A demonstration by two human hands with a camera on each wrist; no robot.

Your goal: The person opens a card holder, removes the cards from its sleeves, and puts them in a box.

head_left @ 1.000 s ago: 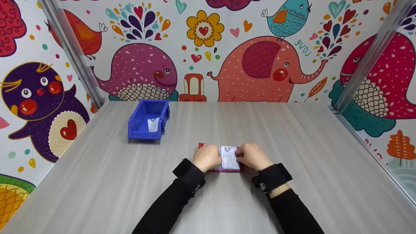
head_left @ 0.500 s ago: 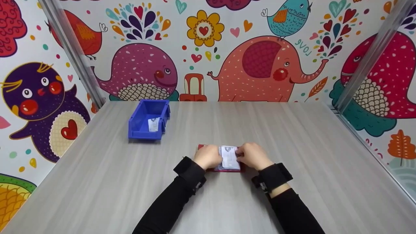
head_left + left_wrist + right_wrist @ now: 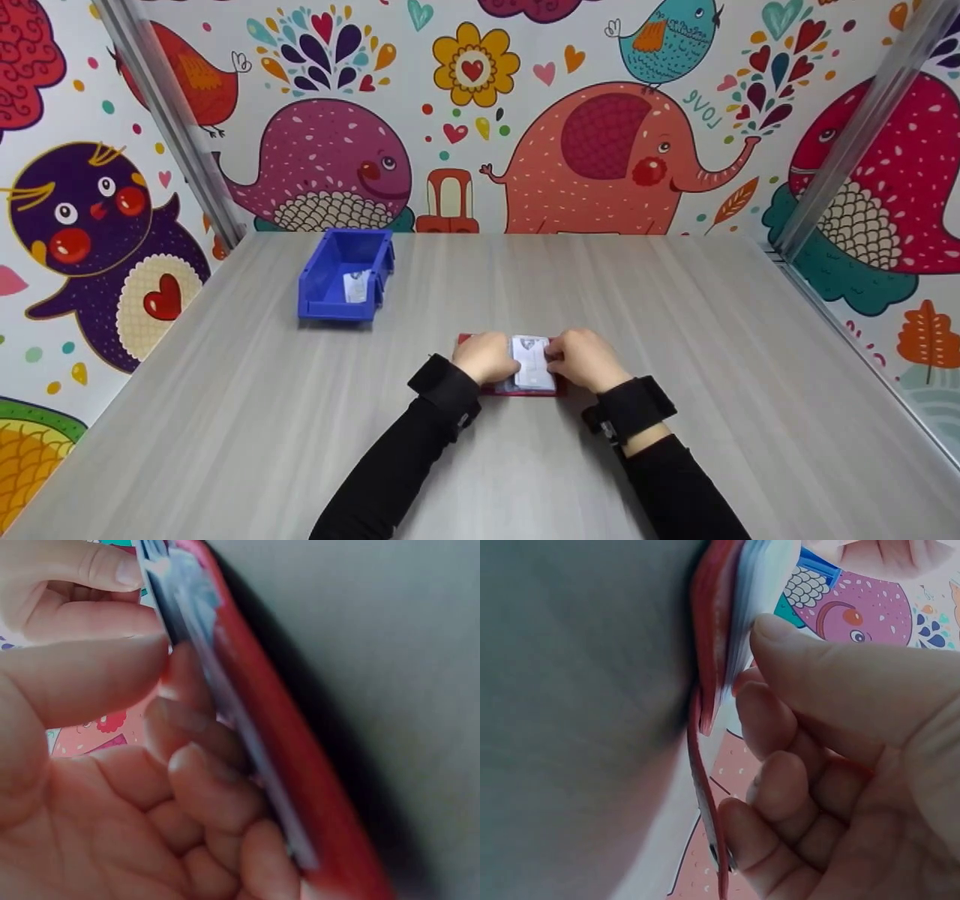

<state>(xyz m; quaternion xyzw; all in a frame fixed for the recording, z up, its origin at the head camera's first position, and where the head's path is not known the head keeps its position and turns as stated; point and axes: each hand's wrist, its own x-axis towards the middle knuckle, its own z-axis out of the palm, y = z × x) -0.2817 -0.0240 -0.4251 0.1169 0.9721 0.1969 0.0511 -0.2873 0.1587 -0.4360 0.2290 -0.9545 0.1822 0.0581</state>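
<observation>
Head view: on a pale grey wood-grain tabletop (image 3: 525,465), a red, flat wallet-like holder (image 3: 536,394) lies open near the centre, a white printed rectangular card (image 3: 532,364) over it; whether a sleeve encloses the card is unclear. At nine o'clock of the card, the left hand (image 3: 487,356) pinches the edge of the holder's clear plastic sleeves (image 3: 191,585) between thumb and forefinger. At three o'clock, the right hand (image 3: 589,358) pinches the card's side, fingers curled, near a thin red strap (image 3: 705,787). Toward ten o'clock from the holder, well apart, stands a blue open-fronted plastic bin (image 3: 336,310) containing a white printed packet (image 3: 356,286).
</observation>
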